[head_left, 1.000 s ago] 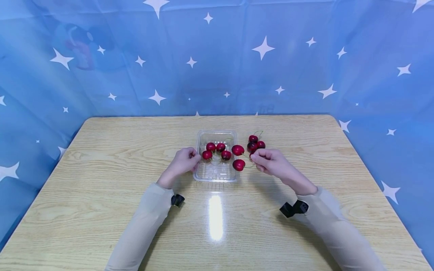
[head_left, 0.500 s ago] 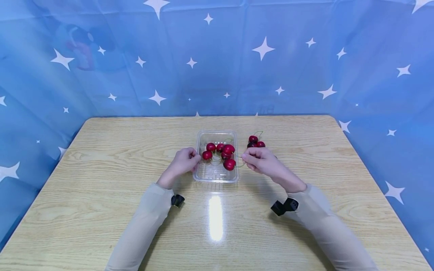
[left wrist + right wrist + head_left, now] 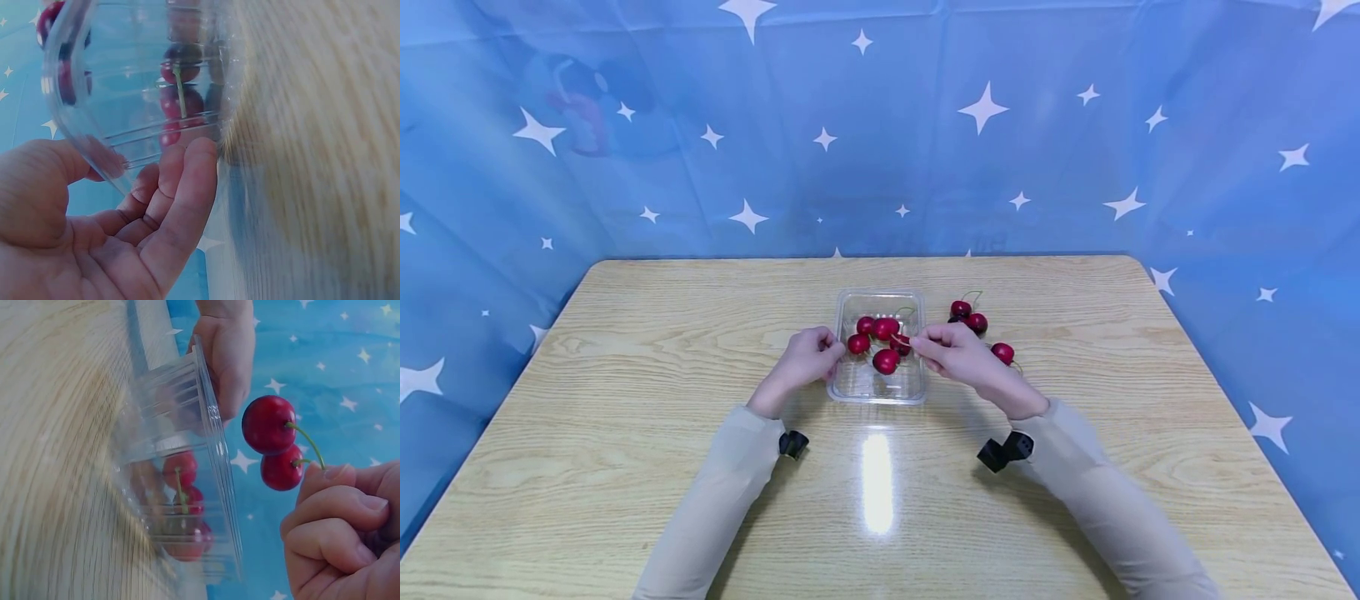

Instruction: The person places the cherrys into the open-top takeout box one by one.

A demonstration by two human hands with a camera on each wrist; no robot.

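A clear plastic container (image 3: 876,392) sits near the middle of the table with several red cherries (image 3: 858,343) in it. At its left side, my left hand (image 3: 808,354) holds the wall, thumb at the rim and fingers along the outside in the left wrist view. My right hand (image 3: 953,354) pinches the thin green stems of a pair of cherries (image 3: 269,425) between thumb and forefinger. The pair hangs over the container, above its rim in the right wrist view, and in the head view it partly hides the cherries inside.
Right of the container lie several more cherries (image 3: 976,322), partly covered by my right hand. A single cherry (image 3: 1002,353) rests beside my right wrist. Behind the wooden table (image 3: 700,292) hangs a blue curtain (image 3: 880,167) with white stars.
My right hand has moved left, carrying the pair of cherries from the container's right edge to over its middle. A cherry beside the wrist has come into sight. My left hand has stayed put.
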